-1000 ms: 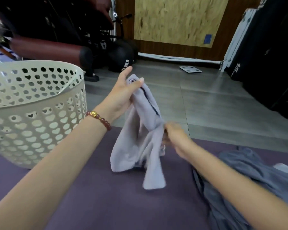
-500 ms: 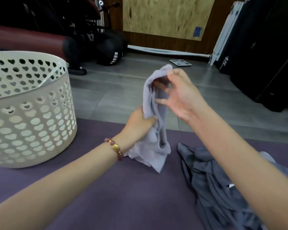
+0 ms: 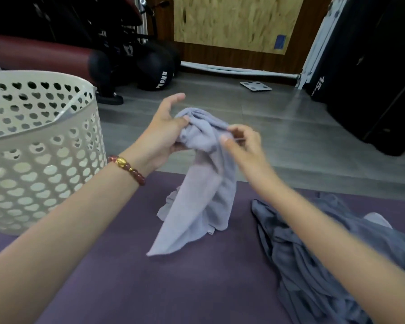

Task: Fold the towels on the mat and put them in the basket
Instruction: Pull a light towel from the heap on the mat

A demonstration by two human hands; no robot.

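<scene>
A light lilac towel (image 3: 204,195) hangs bunched above the purple mat (image 3: 173,288), its lower corner touching the mat. My left hand (image 3: 164,132) grips the towel's bunched top from the left, thumb pressed on the cloth. My right hand (image 3: 241,143) pinches the towel's top edge from the right. A crumpled dark grey towel (image 3: 313,265) lies on the mat at the right, partly under my right forearm. The cream perforated basket (image 3: 33,148) stands at the left on the mat's edge.
Grey floorboards lie beyond the mat. Black weighted balls (image 3: 157,71) and a red padded roller (image 3: 33,54) sit at the back left. A white bathroom scale (image 3: 255,85) lies on the floor. Black equipment cases (image 3: 372,78) stand at the right.
My left hand has risen from the towel's middle to its top. My right hand has dropped from the raised top and now pinches the edge beside the left hand; the towel hangs lower.
</scene>
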